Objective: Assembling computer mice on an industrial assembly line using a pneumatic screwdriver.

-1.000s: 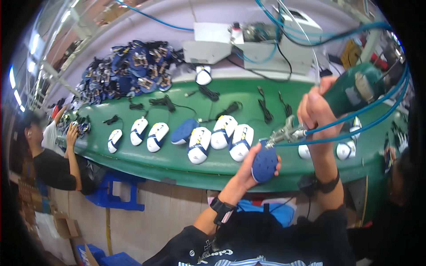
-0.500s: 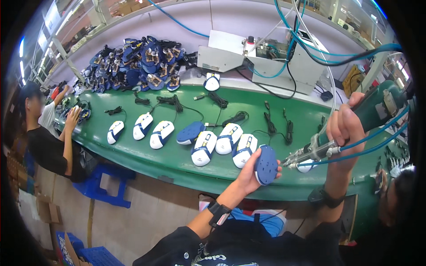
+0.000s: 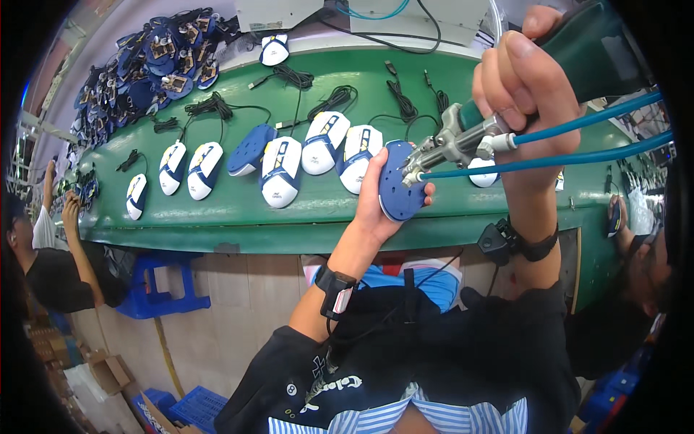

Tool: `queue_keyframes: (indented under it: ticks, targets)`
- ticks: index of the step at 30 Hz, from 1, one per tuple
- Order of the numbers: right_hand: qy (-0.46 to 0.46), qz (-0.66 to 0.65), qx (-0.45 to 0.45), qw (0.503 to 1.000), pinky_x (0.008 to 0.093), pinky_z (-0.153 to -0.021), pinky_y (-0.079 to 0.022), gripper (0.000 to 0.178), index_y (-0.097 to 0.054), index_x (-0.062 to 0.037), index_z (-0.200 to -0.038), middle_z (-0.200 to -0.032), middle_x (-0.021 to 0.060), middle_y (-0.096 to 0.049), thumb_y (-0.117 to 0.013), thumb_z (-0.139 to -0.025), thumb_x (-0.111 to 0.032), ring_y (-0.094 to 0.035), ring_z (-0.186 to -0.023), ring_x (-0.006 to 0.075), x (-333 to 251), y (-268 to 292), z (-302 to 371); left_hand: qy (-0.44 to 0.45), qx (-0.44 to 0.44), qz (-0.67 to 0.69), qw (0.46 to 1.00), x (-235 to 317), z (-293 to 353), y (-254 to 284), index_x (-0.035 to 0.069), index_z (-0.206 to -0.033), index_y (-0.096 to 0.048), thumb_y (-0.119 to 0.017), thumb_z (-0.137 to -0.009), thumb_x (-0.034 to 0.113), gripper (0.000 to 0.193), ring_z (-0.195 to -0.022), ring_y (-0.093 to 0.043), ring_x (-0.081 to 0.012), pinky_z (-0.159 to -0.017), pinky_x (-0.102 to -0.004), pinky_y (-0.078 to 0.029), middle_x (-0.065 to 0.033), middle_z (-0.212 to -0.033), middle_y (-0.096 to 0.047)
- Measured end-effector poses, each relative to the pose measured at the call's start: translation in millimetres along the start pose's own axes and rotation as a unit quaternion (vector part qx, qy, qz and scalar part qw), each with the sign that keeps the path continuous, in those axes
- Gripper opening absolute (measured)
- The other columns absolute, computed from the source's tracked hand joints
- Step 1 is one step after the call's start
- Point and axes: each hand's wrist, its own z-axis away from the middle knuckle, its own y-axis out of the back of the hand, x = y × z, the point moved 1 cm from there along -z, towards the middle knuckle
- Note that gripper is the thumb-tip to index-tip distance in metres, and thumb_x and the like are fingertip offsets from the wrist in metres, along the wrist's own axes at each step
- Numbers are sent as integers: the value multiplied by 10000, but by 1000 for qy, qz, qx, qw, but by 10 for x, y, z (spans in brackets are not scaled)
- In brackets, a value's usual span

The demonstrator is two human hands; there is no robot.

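Note:
My left hand point(image 3: 370, 206) grips a computer mouse point(image 3: 399, 194) turned over, its blue underside with small dark holes facing up. My right hand point(image 3: 526, 94) is closed round a power screwdriver point(image 3: 596, 54) with a green body, a metal nose and two blue hoses. The nose end is over the upper right of the mouse's underside; whether it touches I cannot tell. Just left of my left hand are several white-and-blue mice point(image 3: 280, 173) with yellow marks. Among them lies one mouse point(image 3: 251, 150) with its blue underside up.
Coiled black cables point(image 3: 332, 101) lie behind the mice on the green bench point(image 3: 217, 230). A heap of blue mouse parts point(image 3: 155, 61) with circuit boards fills the back left. Co-workers point(image 3: 61, 271) sit at both sides. A blue stool point(image 3: 163, 286) stands below the bench edge.
The screwdriver's nose has come from beside the mouse to over its underside. My left hand still holds the mouse. The whole view has shifted, bringing the bench higher in the picture.

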Motion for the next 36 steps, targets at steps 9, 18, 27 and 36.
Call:
queue_keyframes:
  ticks: [9, 18, 27, 36]
  targets:
    - [3, -35, -43, 998, 229, -487, -336, 143, -445, -54, -1108, -587, -51, -331, -473, -969, -70, -327, -456, 47, 66, -69, 121, -11, 2, 6, 1000, -36, 1, -22, 107, -1280, -525, -434, -1012, 523, 503, -831, -700, -295, -692, -440, -585, -132, -1115, -671]
    - [32, -39, -79, 996, 226, -483, -330, 157, -429, -54, -1120, -592, -52, -332, -467, -969, -67, -318, -455, 42, 83, -15, 151, 8, 19, 1, 1000, -74, 32, -18, 106, -1281, -525, -431, -1014, 499, 484, -807, -706, -297, -668, -435, -599, -134, -1127, -671]
    - [27, -38, -77, 996, 235, -484, -346, 149, -432, -62, -1120, -587, -44, -343, -465, -974, -67, -336, -454, 45, 164, 42, 172, 0, 2, 5, 1000, -67, -22, 7, 101, -1283, -526, -422, -1021, 488, 478, -799, -706, -295, -657, -432, -599, -131, -1129, -672]
    - [-6, 14, -8, 1000, 243, -466, -331, 85, -497, -21, -1028, -573, -33, -346, -510, -968, -80, -357, -444, 69, 39, 45, 200, 16, -6, -6, 1000, -88, -57, 26, 96, -1252, -560, -453, -1028, 466, 446, -888, -678, -275, -743, -433, -594, -120, -1097, -674]
